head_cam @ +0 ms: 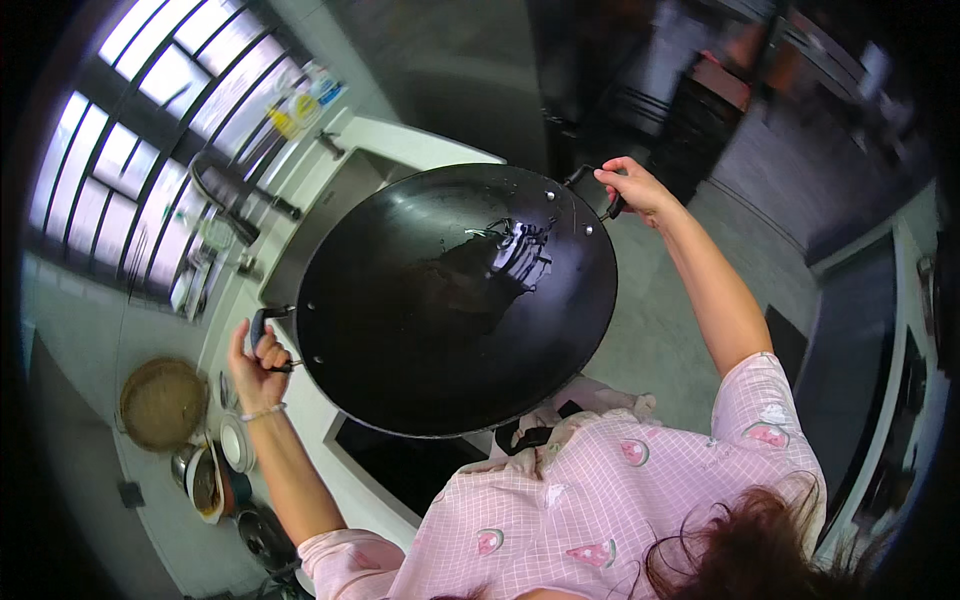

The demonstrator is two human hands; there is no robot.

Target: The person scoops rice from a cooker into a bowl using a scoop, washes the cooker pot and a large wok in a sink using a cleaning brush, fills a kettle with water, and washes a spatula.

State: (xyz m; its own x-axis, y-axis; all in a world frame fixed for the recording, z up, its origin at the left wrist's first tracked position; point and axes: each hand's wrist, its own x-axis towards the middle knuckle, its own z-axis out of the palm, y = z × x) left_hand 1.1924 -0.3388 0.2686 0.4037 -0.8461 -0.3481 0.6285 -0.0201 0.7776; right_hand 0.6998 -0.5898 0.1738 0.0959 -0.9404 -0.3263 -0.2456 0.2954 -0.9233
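A large black wok (420, 300) is held up in front of me, its inside facing the camera, with a little liquid shining towards its upper right. My left hand (259, 360) grips the side handle at the wok's left rim. The opposite handle, at the upper right, is gripped by my right hand (634, 187). Behind the wok, partly hidden by it, is a steel sink (360, 174) set in a white countertop (300, 401). A black cooktop (405, 457) shows below the wok's lower edge.
A dark faucet (217, 199) stands behind the sink. Cleaning bottles (304, 109) line the window ledge. At the left are a round woven tray (163, 405), stacked white dishes (236, 442) and a lidded pot (264, 536). Grey floor (675, 300) shows to the right of the wok.
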